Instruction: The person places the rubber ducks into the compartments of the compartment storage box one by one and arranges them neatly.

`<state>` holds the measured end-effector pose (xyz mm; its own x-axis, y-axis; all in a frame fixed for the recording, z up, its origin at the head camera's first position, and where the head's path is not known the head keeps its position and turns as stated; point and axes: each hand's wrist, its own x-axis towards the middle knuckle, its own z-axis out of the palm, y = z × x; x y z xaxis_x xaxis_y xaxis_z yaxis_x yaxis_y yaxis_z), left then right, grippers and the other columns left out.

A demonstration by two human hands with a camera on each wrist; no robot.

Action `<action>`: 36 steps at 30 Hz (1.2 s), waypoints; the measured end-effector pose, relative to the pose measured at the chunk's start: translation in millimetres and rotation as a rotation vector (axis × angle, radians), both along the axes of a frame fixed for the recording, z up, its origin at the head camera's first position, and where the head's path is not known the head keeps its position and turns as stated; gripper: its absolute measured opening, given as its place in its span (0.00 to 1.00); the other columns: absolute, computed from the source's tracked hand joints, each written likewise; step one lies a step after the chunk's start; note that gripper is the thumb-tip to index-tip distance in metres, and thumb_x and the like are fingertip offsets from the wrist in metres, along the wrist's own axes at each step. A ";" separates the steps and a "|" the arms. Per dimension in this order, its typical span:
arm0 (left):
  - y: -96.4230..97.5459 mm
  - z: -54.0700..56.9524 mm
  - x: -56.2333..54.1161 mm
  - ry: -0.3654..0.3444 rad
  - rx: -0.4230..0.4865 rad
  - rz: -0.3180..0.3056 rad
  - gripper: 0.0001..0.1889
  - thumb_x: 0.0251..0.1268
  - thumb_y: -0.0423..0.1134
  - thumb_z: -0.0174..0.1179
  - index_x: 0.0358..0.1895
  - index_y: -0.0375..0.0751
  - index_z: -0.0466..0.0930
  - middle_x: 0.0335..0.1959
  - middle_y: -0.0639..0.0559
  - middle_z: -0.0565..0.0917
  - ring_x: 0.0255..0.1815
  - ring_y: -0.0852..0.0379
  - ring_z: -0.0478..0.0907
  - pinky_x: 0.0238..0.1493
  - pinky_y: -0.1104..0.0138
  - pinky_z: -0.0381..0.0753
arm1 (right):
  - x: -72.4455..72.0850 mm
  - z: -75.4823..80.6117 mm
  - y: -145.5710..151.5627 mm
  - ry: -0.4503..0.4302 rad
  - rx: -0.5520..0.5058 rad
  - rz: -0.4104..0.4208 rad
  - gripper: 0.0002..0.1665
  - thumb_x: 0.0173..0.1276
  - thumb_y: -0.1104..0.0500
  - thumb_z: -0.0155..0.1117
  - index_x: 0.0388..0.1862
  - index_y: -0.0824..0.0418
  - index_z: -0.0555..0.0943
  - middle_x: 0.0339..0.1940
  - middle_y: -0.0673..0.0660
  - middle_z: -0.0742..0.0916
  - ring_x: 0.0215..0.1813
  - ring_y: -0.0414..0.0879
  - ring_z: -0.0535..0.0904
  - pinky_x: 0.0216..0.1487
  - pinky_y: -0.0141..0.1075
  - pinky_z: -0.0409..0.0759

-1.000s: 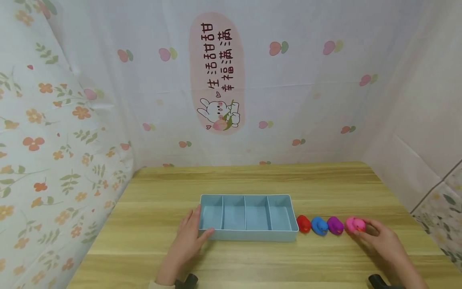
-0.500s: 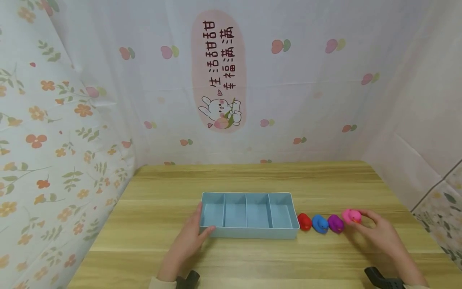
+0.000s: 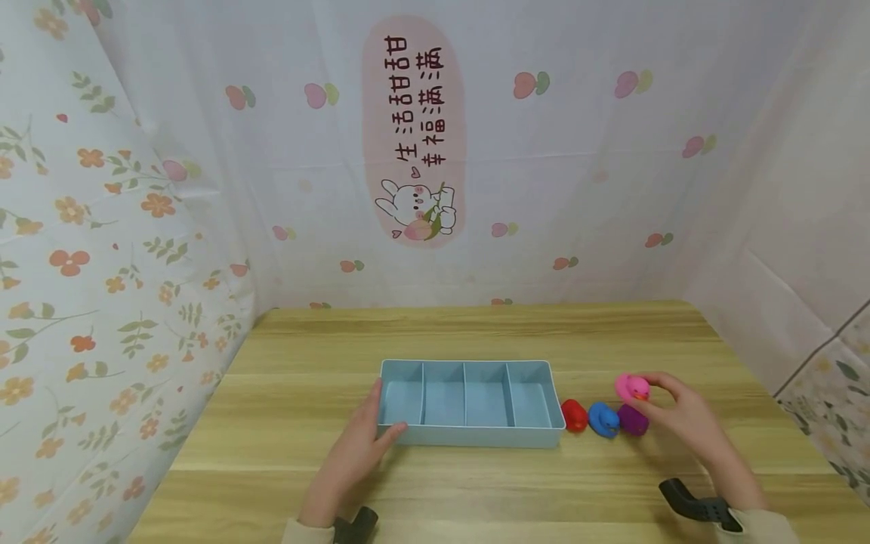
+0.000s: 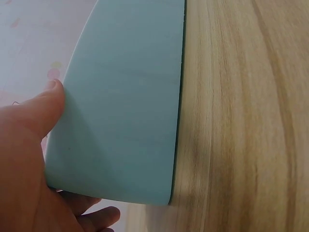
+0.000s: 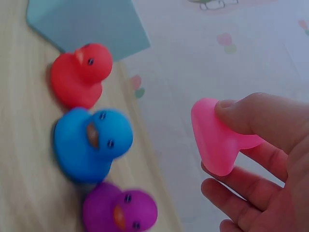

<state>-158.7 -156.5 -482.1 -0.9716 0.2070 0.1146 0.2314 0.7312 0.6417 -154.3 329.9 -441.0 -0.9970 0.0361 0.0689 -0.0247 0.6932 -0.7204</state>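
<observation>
My right hand [image 3: 682,414] pinches a pink rubber duck [image 3: 633,387] between thumb and fingers, raised off the table. Just below it sits a purple rubber duck [image 3: 633,420], partly covered by the pink one in the head view. To its left stand a blue rubber duck [image 3: 603,420] and a red rubber duck [image 3: 574,416]. A light blue box [image 3: 476,437] with several compartments lies left of the red duck. My left hand [image 3: 356,446] holds the box at its left end, thumb at the front rim and fingers around the end wall, as the left wrist view also shows.
The wood-grain table [image 3: 469,491] carries the box and ducks. A white curtain [image 3: 578,189] with printed fruit and a rabbit picture hangs behind it. Floral cloth [image 3: 115,264] closes off the left side.
My right hand has lifted the pink duck off the table and carried it left, to above the purple duck. My left hand stays at the box.
</observation>
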 end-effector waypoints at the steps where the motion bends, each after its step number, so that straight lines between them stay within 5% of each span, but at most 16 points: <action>1: 0.0 0.1 0.1 -0.002 0.003 0.000 0.45 0.67 0.55 0.55 0.75 0.32 0.44 0.72 0.30 0.59 0.72 0.34 0.58 0.70 0.44 0.60 | -1.4 1.2 -3.0 0.003 -0.008 0.007 0.34 0.64 0.47 0.66 0.62 0.66 0.72 0.64 0.73 0.72 0.67 0.74 0.59 0.55 0.72 0.59; 14: 0.0 5.1 1.4 -0.014 0.020 -0.005 0.45 0.68 0.54 0.55 0.75 0.31 0.43 0.73 0.30 0.57 0.72 0.33 0.56 0.70 0.43 0.58 | -16.7 8.3 -41.8 -0.004 -0.009 0.024 0.35 0.62 0.44 0.67 0.61 0.64 0.72 0.62 0.70 0.74 0.67 0.70 0.61 0.57 0.73 0.58; 36: -0.9 4.8 -0.3 -0.013 0.040 -0.013 0.45 0.67 0.53 0.56 0.75 0.30 0.43 0.73 0.30 0.56 0.72 0.34 0.56 0.71 0.44 0.58 | -33.1 9.5 -100.2 0.111 -0.087 0.116 0.27 0.60 0.53 0.70 0.55 0.64 0.77 0.54 0.65 0.79 0.60 0.61 0.70 0.59 0.68 0.64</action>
<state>-158.9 -157.4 -477.3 -0.9703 0.2152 0.1104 0.2322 0.7015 0.6737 -187.4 229.7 -431.6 -0.9811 -0.0683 0.1809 -0.1841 0.6160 -0.7660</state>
